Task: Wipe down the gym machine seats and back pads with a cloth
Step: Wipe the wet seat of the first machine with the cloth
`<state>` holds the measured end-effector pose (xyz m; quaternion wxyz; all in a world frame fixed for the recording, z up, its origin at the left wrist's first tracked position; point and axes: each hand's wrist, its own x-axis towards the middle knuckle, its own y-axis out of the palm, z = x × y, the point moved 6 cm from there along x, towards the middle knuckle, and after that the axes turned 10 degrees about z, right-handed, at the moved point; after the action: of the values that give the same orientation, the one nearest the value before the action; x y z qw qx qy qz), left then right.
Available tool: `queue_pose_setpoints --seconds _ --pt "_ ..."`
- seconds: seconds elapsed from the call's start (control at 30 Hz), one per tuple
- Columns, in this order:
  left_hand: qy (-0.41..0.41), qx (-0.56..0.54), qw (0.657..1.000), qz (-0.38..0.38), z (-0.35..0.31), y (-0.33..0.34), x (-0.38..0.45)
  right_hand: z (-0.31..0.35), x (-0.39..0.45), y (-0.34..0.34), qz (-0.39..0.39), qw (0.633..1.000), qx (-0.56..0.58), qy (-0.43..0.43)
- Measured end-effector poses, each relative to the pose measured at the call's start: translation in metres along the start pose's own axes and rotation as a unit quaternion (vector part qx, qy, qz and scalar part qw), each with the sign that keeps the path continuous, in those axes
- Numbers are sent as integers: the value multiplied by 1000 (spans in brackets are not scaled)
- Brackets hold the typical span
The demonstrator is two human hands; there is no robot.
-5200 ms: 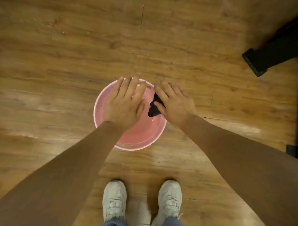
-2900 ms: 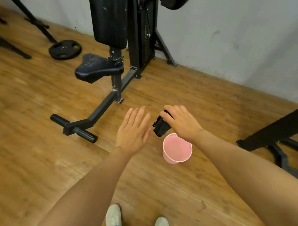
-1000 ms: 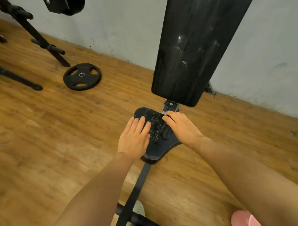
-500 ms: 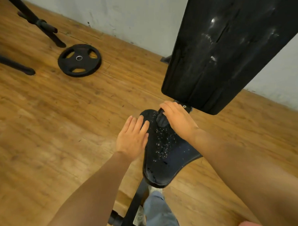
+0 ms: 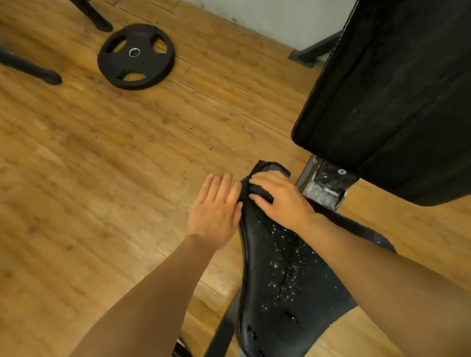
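The black gym machine seat (image 5: pixel 283 283) runs from the middle of the view down to the lower edge, speckled with water drops. My right hand (image 5: pixel 279 199) presses a dark cloth (image 5: pixel 260 191) onto the seat's far, narrow end, fingers curled over it. My left hand (image 5: pixel 214 209) lies flat with fingers together along the seat's left edge, holding nothing. The large black back pad (image 5: pixel 410 94) stands tilted at the upper right, just beyond the seat, above a metal bracket (image 5: pixel 323 183).
A black weight plate (image 5: pixel 136 55) lies on the wooden floor at the upper left, with black machine legs (image 5: pixel 26 66) near it. The machine's base bar (image 5: pixel 219 337) runs under the seat. A grey wall (image 5: pixel 263 9) closes the top.
My view has come closer and shifted left over the seat. The right hand with the cloth stays at the seat's far end; the left hand stays at its left edge.
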<state>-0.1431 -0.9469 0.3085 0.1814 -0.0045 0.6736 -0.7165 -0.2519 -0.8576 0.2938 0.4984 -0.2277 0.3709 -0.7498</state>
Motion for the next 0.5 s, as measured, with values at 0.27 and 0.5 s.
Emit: queue_pose_setpoints --seconds 0.27,0.5 --pt "44 -44 998 -24 -2 26 18 -18 16 -7 -28 992 44 114" --pt "62 -71 995 -44 3 34 21 -34 17 15 104 958 56 262"
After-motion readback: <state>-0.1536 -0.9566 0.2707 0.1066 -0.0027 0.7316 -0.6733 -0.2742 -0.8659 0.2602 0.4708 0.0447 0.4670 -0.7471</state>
